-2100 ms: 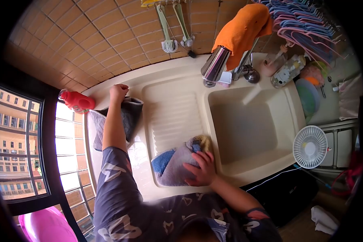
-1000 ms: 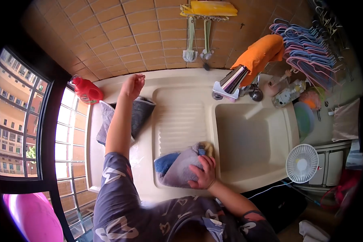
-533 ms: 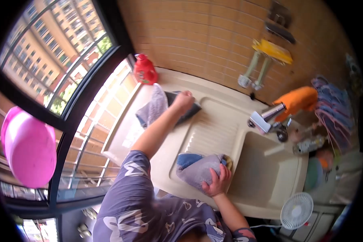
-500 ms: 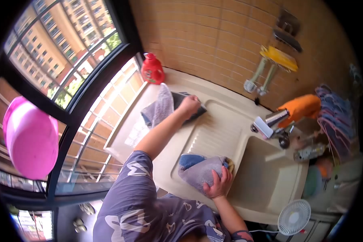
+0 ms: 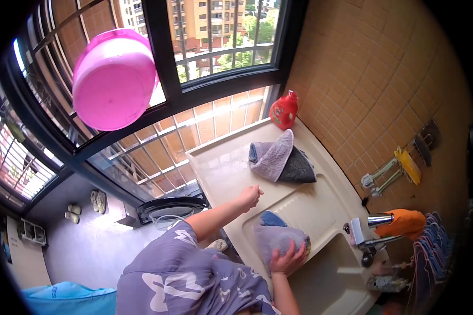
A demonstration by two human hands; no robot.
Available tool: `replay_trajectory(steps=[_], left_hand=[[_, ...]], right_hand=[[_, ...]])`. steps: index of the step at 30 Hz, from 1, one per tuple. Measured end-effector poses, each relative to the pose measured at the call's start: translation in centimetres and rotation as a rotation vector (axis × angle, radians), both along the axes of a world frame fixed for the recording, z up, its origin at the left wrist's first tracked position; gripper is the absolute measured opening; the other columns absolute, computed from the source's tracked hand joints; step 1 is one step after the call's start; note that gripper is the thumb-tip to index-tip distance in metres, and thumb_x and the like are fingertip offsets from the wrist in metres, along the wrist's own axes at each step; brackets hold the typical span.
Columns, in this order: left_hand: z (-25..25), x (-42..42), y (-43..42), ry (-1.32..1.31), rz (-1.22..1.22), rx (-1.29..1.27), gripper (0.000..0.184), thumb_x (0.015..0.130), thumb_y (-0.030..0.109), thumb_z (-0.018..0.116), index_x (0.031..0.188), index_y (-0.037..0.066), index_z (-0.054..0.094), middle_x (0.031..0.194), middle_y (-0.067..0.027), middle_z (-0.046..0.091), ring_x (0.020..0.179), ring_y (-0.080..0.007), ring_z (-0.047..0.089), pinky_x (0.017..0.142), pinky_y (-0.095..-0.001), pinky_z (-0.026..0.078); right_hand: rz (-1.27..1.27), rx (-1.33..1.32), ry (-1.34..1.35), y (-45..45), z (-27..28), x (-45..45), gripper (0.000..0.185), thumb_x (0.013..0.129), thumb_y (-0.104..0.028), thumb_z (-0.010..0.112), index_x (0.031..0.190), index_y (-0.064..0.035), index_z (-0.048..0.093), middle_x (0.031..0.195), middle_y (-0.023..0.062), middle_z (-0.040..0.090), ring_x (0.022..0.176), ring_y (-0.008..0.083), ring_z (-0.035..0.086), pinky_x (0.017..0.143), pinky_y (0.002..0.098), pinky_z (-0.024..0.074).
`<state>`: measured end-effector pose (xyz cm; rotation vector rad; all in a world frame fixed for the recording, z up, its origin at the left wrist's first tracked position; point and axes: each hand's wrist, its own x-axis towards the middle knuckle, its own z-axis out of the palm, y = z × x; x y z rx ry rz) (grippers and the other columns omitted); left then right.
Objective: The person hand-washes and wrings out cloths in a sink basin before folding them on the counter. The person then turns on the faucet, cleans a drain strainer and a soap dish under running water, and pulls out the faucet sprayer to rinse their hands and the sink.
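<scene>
My left hand (image 5: 251, 198) is above the near edge of the ribbed washboard counter (image 5: 288, 202), its fingers curled closed with nothing visible in them. A bundled grey cloth (image 5: 273, 239) with a blue patch lies on the washboard's near end. My right hand (image 5: 289, 257) grips its right side with curved fingers, close to the sink basin (image 5: 326, 273). Beyond my left hand, apart from it, a folded cloth (image 5: 272, 159) lies on the flat part of the counter, light grey on one side and dark grey on the other.
A red detergent bottle (image 5: 285, 110) stands in the far corner. At the right are a faucet (image 5: 378, 242), an orange cloth (image 5: 402, 223), hangers (image 5: 435, 247) and brushes (image 5: 381, 178) on the tiled wall. A pink basin (image 5: 113, 84) hangs by the window. Shoes (image 5: 98, 201) lie on the floor.
My left hand has left the folded cloth and drawn back toward me. My right hand stays on the grey bundle. The view has turned left, showing more floor and window.
</scene>
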<state>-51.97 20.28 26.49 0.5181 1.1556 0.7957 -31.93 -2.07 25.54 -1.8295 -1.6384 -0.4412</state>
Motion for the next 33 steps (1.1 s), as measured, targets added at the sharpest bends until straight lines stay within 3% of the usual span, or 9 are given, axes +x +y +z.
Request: replay_trajectory(steps=[11, 14, 18, 20, 22, 24, 26, 29, 33], left_hand=[[5.7, -13.2, -4.6, 0.109, 0.739, 0.240, 0.042, 0.101, 0.043, 0.040, 0.071, 0.015, 0.041, 0.053, 0.0043, 0.031, 0.040, -0.0099, 0.028, 0.037, -0.0290, 0.022], [10.7, -17.9, -5.0, 0.001, 0.864, 0.306, 0.053, 0.100, 0.056, 0.035, 0.068, 0.014, 0.043, 0.051, 0.0047, 0.031, 0.039, -0.0091, 0.028, 0.037, -0.0280, 0.020], [9.7, -23.1, -4.4, -0.021, 0.842, 0.227, 0.058, 0.099, 0.060, 0.030, 0.073, 0.011, 0.048, 0.050, 0.0046, 0.035, 0.038, -0.0100, 0.034, 0.036, -0.0244, 0.027], [5.7, -24.2, -4.0, -0.340, 0.702, 0.099, 0.063, 0.099, 0.062, 0.028, 0.093, 0.006, 0.056, 0.070, -0.0035, 0.057, 0.057, -0.0164, 0.057, 0.047, -0.0272, 0.048], [8.9, -20.5, -4.6, -0.521, 0.608, 0.097, 0.075, 0.099, 0.062, 0.023, 0.122, -0.004, 0.051, 0.111, -0.0164, 0.064, 0.096, -0.0271, 0.066, 0.077, -0.0338, 0.058], [11.7, -17.1, -5.2, -0.736, 0.430, 0.124, 0.081, 0.099, 0.062, 0.020, 0.134, -0.008, 0.043, 0.137, -0.0238, 0.050, 0.123, -0.0342, 0.053, 0.096, -0.0403, 0.052], [13.9, -13.4, -5.3, -0.828, 0.325, 0.119, 0.083, 0.098, 0.062, 0.021, 0.135, -0.009, 0.041, 0.138, -0.0261, 0.047, 0.130, -0.0369, 0.046, 0.108, -0.0465, 0.041], [15.2, -8.4, -5.3, -0.912, 0.142, 0.062, 0.084, 0.097, 0.063, 0.024, 0.135, -0.009, 0.042, 0.139, -0.0273, 0.046, 0.132, -0.0376, 0.044, 0.112, -0.0469, 0.035], [15.5, -3.0, -5.5, -0.990, -0.031, 0.121, 0.081, 0.097, 0.061, 0.026, 0.136, -0.008, 0.042, 0.139, -0.0259, 0.046, 0.134, -0.0373, 0.040, 0.115, -0.0460, 0.028]], right_hand=[[-0.009, -0.040, -0.016, -0.5, 0.1, 0.0, 0.063, 0.088, -0.057, 0.047, 0.131, -0.0105, 0.052, 0.141, 0.0241, 0.039, 0.127, 0.0445, 0.039, 0.105, 0.0597, 0.0278], [-0.010, -0.046, -0.013, -0.3, -0.1, -0.1, 0.065, 0.088, -0.058, 0.046, 0.131, -0.0097, 0.051, 0.141, 0.0245, 0.039, 0.128, 0.0457, 0.039, 0.106, 0.0603, 0.0277], [0.014, -0.025, -0.060, -0.4, 0.2, 0.0, 0.064, 0.090, -0.057, 0.045, 0.130, -0.0076, 0.051, 0.141, 0.0248, 0.039, 0.127, 0.0454, 0.039, 0.104, 0.0597, 0.0291], [0.008, -0.081, -0.050, -0.4, 0.5, -0.1, 0.062, 0.090, -0.053, 0.049, 0.132, -0.0082, 0.050, 0.144, 0.0226, 0.037, 0.131, 0.0445, 0.036, 0.107, 0.0587, 0.0270], [-0.002, -0.200, 0.029, 0.6, 2.0, -0.5, 0.056, 0.086, -0.046, 0.059, 0.128, -0.0095, 0.053, 0.143, 0.0199, 0.038, 0.132, 0.0400, 0.035, 0.108, 0.0564, 0.0250], [-0.060, -0.256, 0.055, 2.4, 4.9, -1.2, 0.049, 0.081, -0.038, 0.069, 0.122, -0.0120, 0.060, 0.140, 0.0163, 0.041, 0.130, 0.0379, 0.036, 0.107, 0.0532, 0.0244], [0.017, -0.143, 0.153, 4.7, 10.0, -3.7, 0.045, 0.079, -0.029, 0.074, 0.119, -0.0108, 0.063, 0.134, 0.0139, 0.046, 0.125, 0.0355, 0.041, 0.106, 0.0479, 0.0289], [0.524, -0.120, 0.592, 8.7, 15.8, -8.1, 0.037, 0.080, -0.006, 0.074, 0.116, -0.0043, 0.064, 0.109, 0.0149, 0.061, 0.087, 0.0249, 0.062, 0.077, 0.0326, 0.0517], [0.641, -0.056, 0.568, 12.1, 18.3, -11.1, 0.033, 0.082, -0.008, 0.069, 0.114, -0.0015, 0.062, 0.105, 0.0149, 0.062, 0.093, 0.0326, 0.062, 0.084, 0.0390, 0.0512]])
